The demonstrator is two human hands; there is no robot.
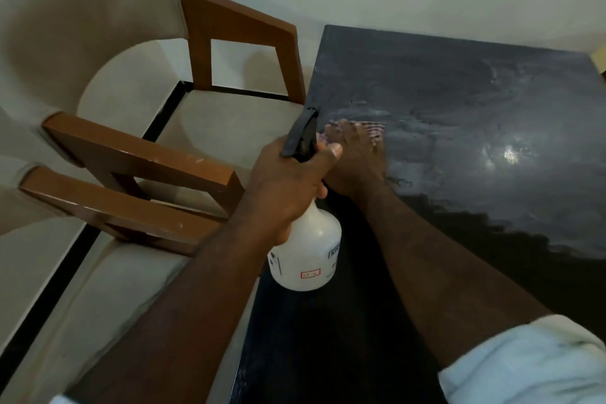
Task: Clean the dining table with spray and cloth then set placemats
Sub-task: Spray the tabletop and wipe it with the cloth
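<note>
The left hand (288,180) is wrapped tight round the neck of a white spray bottle (308,256), thumb laid across just below its black trigger head (301,138). The bottle is held up off the surface with its nozzle pointing away from the person.

Just past that grip, almost touching the thumb, the right hand (354,157) presses a striped cloth (373,131) onto the dining table (459,92). Its fingers look stretched out flat over the cloth rather than curled round it (motion blur softens them, so the exact hold is a judgement).

Beyond and to the right of the cloth the black glossy top is covered in grey, swirling wet smears, with a ceiling light reflected (510,156) among them. Nearer the person than the grip, the top is dark and unstreaked.

To the left of the bottle stand two wood-framed chairs (131,154) with beige cushions, drawn up to the table edge. A white sleeve (531,361) shows on the right forearm.

By my reading the task is mid-clean: spray has gone on and wiping is under way over the far half, while the near strip looks unwiped. No placemats are in view, so setting them is all still ahead.
</note>
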